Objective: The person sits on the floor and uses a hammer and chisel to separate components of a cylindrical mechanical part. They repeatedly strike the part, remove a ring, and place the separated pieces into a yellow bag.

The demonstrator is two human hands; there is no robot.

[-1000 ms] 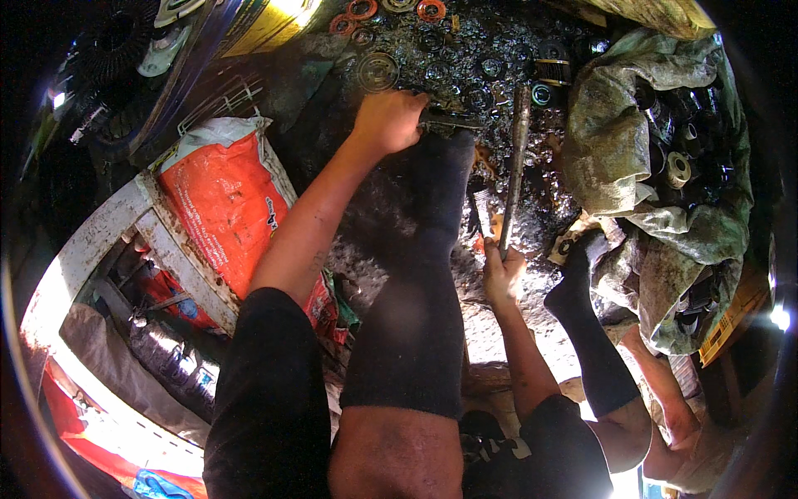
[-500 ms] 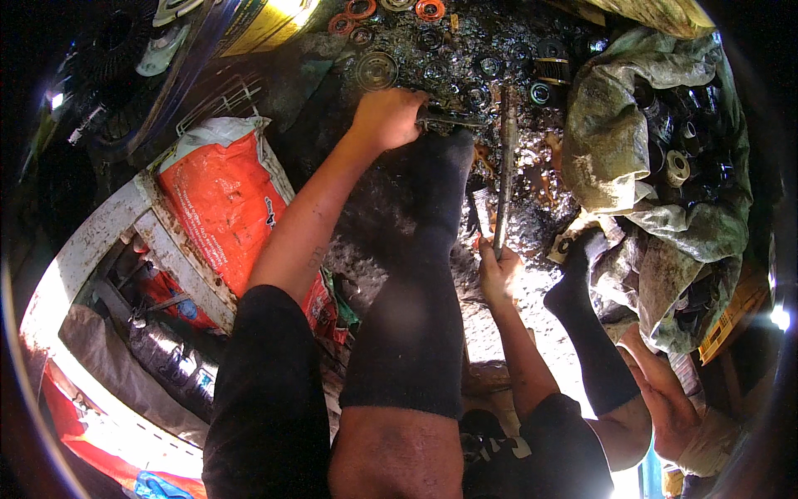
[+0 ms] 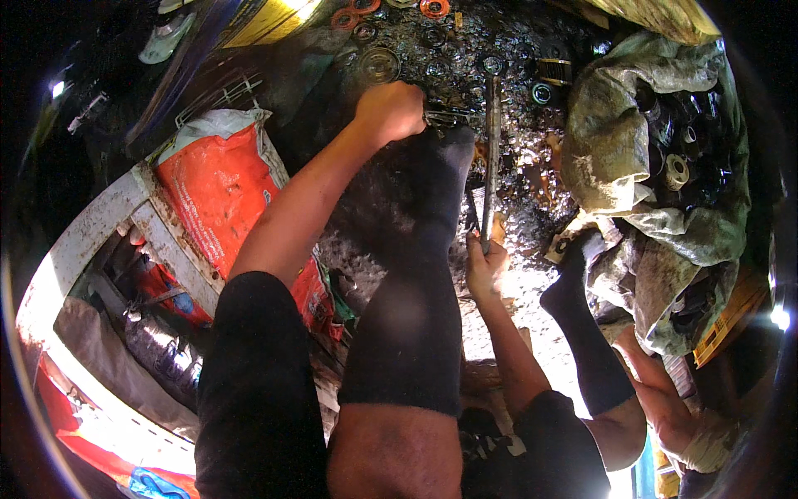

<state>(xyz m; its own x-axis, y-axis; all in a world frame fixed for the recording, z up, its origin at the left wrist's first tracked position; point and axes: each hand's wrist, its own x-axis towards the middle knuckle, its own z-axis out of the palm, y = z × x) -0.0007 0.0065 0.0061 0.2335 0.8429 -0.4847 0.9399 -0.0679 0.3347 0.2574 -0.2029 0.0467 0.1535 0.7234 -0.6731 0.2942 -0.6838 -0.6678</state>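
Note:
My left hand [image 3: 391, 112] is a closed fist around the end of a slim metal tool [image 3: 451, 115], just past the toe of my dark-socked left foot [image 3: 453, 162]. The tool points right, toward a long metal bar [image 3: 493, 141]; whether the two touch is unclear. My right hand [image 3: 488, 270] is wrapped round the near end of that bar, which extends away over dark, oily ground. Beside the bar, just above my right hand, is a narrow dark piece I cannot make out.
Greasy round parts [image 3: 378, 66] and orange rings [image 3: 434, 7] lie at the far side. A dirty sack [image 3: 611, 133] of metal parts stands right. On the left are a rusty white frame [image 3: 87, 237] and a red sack [image 3: 212, 187]. Another person's bare limb [image 3: 652, 374] shows at lower right.
The far end of the bar has swung slightly left, and my right hand has shifted a little left with it. My left fist has moved slightly away from me, still holding the tool.

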